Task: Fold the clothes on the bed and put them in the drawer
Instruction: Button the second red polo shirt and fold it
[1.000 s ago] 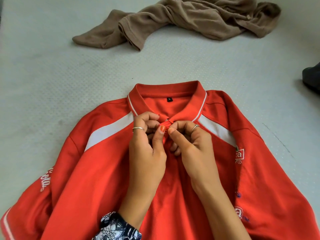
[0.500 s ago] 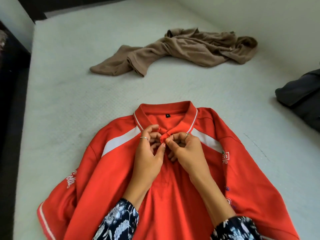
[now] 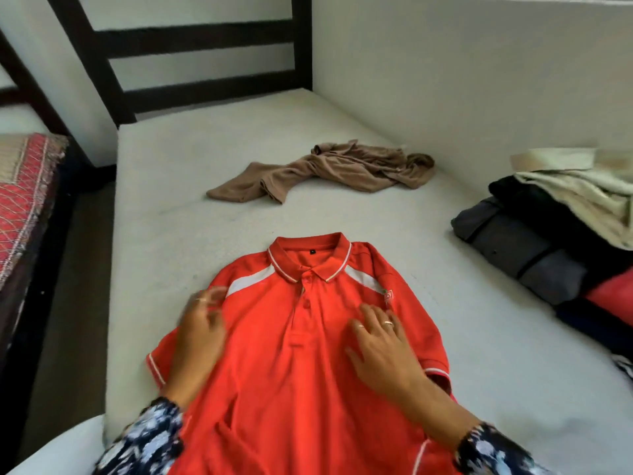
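The polo [image 3: 294, 365] at lower centre is matt red cloth with a fine pique-like weave, white cloth panels at the shoulders, a ribbed knit collar with white piping, and small red buttons that look like plastic. The brown shirt [image 3: 329, 173] above it is soft, matt, crumpled knit with ribbed cuffs. The mattress [image 3: 178, 234] has a pale, faintly dotted textile cover, matt. The bed frame [image 3: 191, 63] at upper left looks like dark, smooth wood. At the right edge, the pile [image 3: 534, 241] is matt cloth: grey, black, cream. The rug [image 3: 24, 186] at left is red patterned woven cloth. Rings on both hands look like shiny metal.
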The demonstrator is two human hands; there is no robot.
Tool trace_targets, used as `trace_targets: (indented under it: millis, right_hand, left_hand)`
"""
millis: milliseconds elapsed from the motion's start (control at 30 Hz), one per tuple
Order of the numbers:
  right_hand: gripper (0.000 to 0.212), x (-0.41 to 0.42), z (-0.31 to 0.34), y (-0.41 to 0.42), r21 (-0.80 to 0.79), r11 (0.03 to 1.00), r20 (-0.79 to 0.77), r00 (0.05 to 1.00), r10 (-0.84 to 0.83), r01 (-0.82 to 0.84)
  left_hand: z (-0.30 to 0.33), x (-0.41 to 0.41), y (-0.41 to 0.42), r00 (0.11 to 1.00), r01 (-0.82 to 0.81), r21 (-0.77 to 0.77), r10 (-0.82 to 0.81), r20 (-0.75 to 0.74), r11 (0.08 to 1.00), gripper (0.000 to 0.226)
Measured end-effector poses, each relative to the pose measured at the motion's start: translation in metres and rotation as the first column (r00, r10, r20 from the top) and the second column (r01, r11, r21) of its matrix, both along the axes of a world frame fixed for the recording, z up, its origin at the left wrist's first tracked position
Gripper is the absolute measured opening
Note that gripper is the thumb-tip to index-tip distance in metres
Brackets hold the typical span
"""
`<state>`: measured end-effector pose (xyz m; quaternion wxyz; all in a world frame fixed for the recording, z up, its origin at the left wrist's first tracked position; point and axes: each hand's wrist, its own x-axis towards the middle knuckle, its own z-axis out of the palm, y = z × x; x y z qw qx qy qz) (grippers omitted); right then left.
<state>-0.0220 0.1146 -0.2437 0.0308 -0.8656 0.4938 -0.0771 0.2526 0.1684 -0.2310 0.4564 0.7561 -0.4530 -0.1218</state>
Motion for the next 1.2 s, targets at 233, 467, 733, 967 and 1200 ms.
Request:
trace_targets:
  millis: [233, 467, 733, 967, 1200]
  right_hand:
    - [0.041, -0.103, 0.046, -0.009, 0.246, 0.853, 0.079, 0.868, -0.491, 0.460]
    - [0.016, -0.149, 0.064, -0.039, 0.581, 0.636, 0.457, 0.444, -0.771, 0.507]
    - [0.020, -0.200, 0.070, -0.080, 0.514, 0.597, 0.548, 0.299, -0.781, 0.615]
    - [0.020, -0.097, 0.160, -0.033, 0.648, 0.748, 0.682, 0.327, -0.654, 0.143]
    - [0.025, 0.001, 0.176, 0.024, 0.525, 0.820, 0.734, 0.609, -0.300, -0.229]
  left_hand:
    - [-0.028, 0.058, 0.054, 0.965, -0.194, 0.594, 0.041, 0.260, 0.781, 0.057]
    - [0.010, 0.033, 0.048, 0.981, -0.170, 0.244, 0.142, 0.130, 0.955, 0.016]
    - [0.120, 0.090, 0.038, 0.902, -0.423, 0.070, 0.427, -0.068, 0.903, 0.028]
    - [0.164, 0.006, 0.017, 0.971, 0.148, 0.111, -0.166, 0.173, 0.983, 0.061]
    - [0.150, -0.118, -0.008, 0.736, 0.614, 0.323, -0.670, 0.094, 0.720, 0.065]
